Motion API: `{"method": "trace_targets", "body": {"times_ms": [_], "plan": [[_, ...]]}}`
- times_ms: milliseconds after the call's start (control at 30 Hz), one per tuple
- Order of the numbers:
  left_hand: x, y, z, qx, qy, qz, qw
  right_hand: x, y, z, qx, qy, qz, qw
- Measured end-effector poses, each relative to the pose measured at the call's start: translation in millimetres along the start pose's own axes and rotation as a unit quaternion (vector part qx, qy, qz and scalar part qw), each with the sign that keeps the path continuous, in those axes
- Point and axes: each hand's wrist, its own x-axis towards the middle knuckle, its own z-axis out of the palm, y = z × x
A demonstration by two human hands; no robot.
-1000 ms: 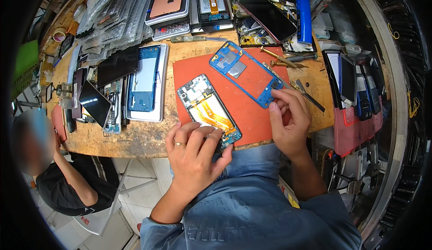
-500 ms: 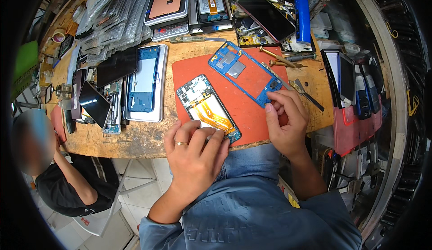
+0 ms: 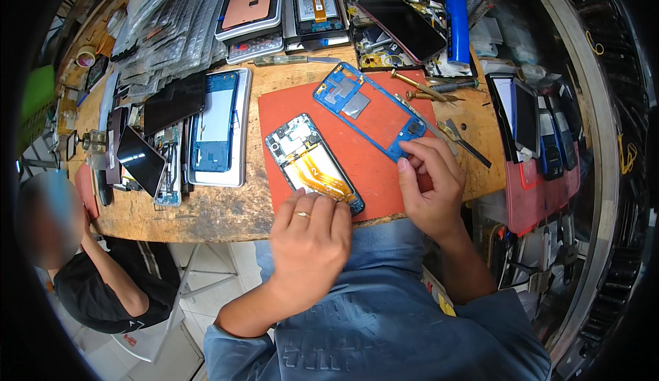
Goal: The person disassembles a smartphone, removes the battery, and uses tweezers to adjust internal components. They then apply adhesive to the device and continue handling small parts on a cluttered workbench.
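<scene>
An opened phone point(image 3: 291, 147) lies on a red-orange mat point(image 3: 374, 199), its board bare and an orange ribbon cable point(image 3: 317, 173) running down over its battery. My left hand point(image 3: 312, 233) is at the phone's lower end, its fingers bunched and curled down. The fingertips are partly hidden, so what they pinch, if anything, does not show. To the right lies a blue phone mid-frame point(image 3: 354, 104), tilted on the mat. My right hand point(image 3: 437, 183) has its thumb and index finger closed at the frame's lower corner, the other fingers curled.
Brass-coloured screwdrivers point(image 3: 420, 86) and tweezers point(image 3: 449, 134) lie right of the frame. At the left are a phone in a white tray point(image 3: 241, 123) and loose black screens point(image 3: 142, 160). Plastic sleeves point(image 3: 161, 34) pile up at the back. Another person point(image 3: 113, 278) sits at the left.
My left hand has drawn back from the ribbon cable toward the phone's lower edge, its fingers now closer together. My right hand stays at the frame's corner. The whole view has shifted slightly.
</scene>
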Motion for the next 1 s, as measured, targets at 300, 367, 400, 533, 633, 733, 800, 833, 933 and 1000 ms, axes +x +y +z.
{"method": "trace_targets", "body": {"times_ms": [300, 367, 400, 533, 633, 733, 800, 833, 933, 1000], "plan": [[6, 5, -8, 0.017, -0.030, 0.004, 0.999, 0, 2, 2, -0.012, -0.002, -0.028, 1.000], [7, 7, -8, 0.023, -0.039, -0.001, 0.999, 1, 1, 1, -0.014, -0.006, -0.033, 0.999], [6, 6, -6, 0.023, -0.030, 0.000, 0.999, 0, 0, 1, -0.004, -0.010, -0.030, 0.999], [2, -1, -4, -0.027, -0.031, -0.028, 0.999, 1, -8, -4, 0.005, -0.079, -0.092, 0.993], [-2, -12, -4, -0.101, -0.001, -0.047, 0.994, 5, -22, -9, 0.008, -0.189, -0.151, 0.970], [-10, -24, -1, -0.147, 0.030, -0.063, 0.987, 5, -24, -4, 0.004, -0.249, -0.170, 0.953], [-18, -31, -1, -0.171, 0.030, -0.076, 0.982, 9, -22, -2, -0.013, -0.268, -0.192, 0.944], [-21, -33, -2, -0.173, 0.033, -0.079, 0.981, 12, -20, -3, -0.026, -0.276, -0.211, 0.937], [-25, -34, -3, -0.179, 0.029, -0.083, 0.980, 18, -19, -1, -0.053, -0.284, -0.269, 0.919], [-25, -31, -7, -0.183, 0.011, -0.079, 0.980, 21, -19, 1, -0.071, -0.280, -0.299, 0.909]]}}
